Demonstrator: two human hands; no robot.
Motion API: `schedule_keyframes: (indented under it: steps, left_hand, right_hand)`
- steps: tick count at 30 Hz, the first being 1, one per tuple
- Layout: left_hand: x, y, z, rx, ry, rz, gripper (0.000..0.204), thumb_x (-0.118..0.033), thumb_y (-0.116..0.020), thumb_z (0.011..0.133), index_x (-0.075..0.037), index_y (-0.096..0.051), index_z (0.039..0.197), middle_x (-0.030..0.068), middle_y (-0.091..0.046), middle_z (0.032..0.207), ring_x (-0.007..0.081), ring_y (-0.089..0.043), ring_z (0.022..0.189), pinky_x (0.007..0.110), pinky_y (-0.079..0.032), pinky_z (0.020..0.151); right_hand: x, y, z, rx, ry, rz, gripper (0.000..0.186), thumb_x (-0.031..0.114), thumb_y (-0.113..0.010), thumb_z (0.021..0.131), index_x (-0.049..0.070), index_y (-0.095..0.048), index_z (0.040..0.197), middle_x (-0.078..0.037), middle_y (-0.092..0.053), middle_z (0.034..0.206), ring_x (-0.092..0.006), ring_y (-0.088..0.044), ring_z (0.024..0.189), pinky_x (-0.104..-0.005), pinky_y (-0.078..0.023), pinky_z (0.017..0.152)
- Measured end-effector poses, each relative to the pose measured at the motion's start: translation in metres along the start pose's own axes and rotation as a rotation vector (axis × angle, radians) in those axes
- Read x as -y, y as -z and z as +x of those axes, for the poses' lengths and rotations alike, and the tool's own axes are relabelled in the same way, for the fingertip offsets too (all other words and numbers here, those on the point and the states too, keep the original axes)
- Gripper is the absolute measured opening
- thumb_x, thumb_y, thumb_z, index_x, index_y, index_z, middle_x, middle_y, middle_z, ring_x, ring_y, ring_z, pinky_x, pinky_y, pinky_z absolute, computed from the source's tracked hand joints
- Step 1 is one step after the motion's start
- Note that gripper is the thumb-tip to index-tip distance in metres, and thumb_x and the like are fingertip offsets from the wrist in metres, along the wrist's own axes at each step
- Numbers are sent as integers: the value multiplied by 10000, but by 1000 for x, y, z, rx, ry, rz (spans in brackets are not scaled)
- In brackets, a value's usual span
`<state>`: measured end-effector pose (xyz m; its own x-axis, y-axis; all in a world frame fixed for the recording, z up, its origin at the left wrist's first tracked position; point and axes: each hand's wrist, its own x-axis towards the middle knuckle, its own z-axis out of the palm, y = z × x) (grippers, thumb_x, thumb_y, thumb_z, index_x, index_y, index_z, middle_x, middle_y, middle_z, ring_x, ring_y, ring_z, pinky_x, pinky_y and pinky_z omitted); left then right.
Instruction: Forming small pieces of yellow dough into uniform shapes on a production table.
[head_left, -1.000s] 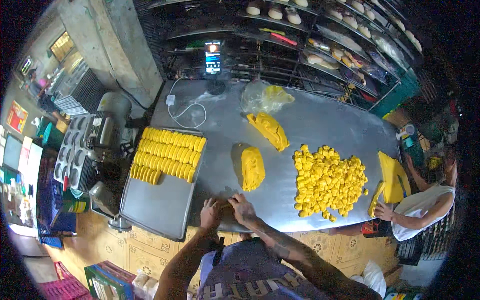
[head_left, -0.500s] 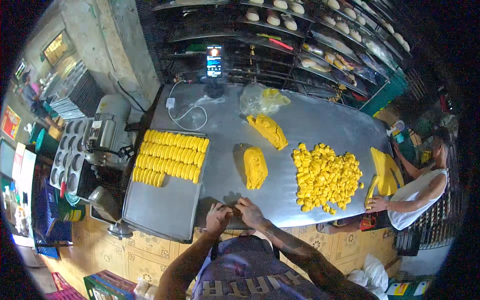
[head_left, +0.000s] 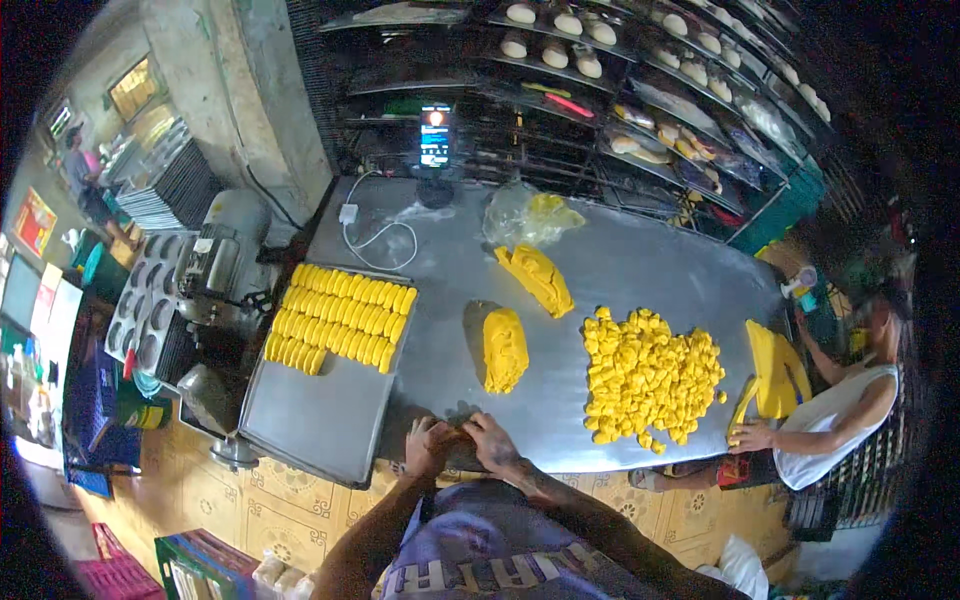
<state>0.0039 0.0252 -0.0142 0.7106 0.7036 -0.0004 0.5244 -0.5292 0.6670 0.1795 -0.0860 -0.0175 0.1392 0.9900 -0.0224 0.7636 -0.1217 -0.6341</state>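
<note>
My left hand (head_left: 428, 446) and my right hand (head_left: 490, 442) are close together at the table's near edge. Both have curled fingers, and whatever they may grip is hidden beneath them. Ahead of them a thick yellow dough log (head_left: 505, 350) lies on the grey metal table (head_left: 440, 330). Farther back rests a second yellow dough slab (head_left: 538, 280). To the left, a baking tray (head_left: 310, 425) carries rows of yellow dough rolls (head_left: 340, 315) on its far half. Many small cut dough pieces (head_left: 655, 380) are heaped to the right.
A co-worker (head_left: 840, 430) at the table's right end has a hand on a flat yellow dough sheet (head_left: 770, 370). At the back stand a lit phone (head_left: 434, 135), a white cable (head_left: 385, 262) and a plastic bag (head_left: 530, 215). A mixer (head_left: 215, 260) stands left; bread racks (head_left: 600, 90) rise behind.
The view has shifted slightly, so the table's contents sit a bit lower in the picture. My hands stay together at the near edge, with small finger movement. The dough stays in place.
</note>
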Motion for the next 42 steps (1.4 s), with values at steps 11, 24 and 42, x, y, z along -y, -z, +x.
schedule_keyframes:
  steps: [11,24,42]
  left_hand:
    - [12,-2,5,-90,-127,-309,204,-205,-734,857,-57,-745,996,168,-694,925,405,-655,942,506,-523,843]
    - [144,185,82,-570,208,28,136,-156,-754,872,-41,-740,943,181,-705,947,392,-632,983,503,-514,858]
    - [92,169,-35,-669,556,-86,295,-77,-711,966,6,-667,1245,89,-622,1033,192,-610,886,327,-498,741]
  right_hand:
    - [-2,49,-27,65,-136,178,425,122,-646,936,60,-611,1355,-263,-690,1167,-444,-659,1126,-489,-514,1013]
    - [72,17,-2,-213,-415,395,202,104,-693,987,61,-724,1182,-105,-739,1030,-173,-697,827,-314,-558,716]
    - [-50,303,538,-775,180,214,625,214,-815,905,98,-555,1461,-87,-683,1031,-174,-665,977,-336,-550,848]
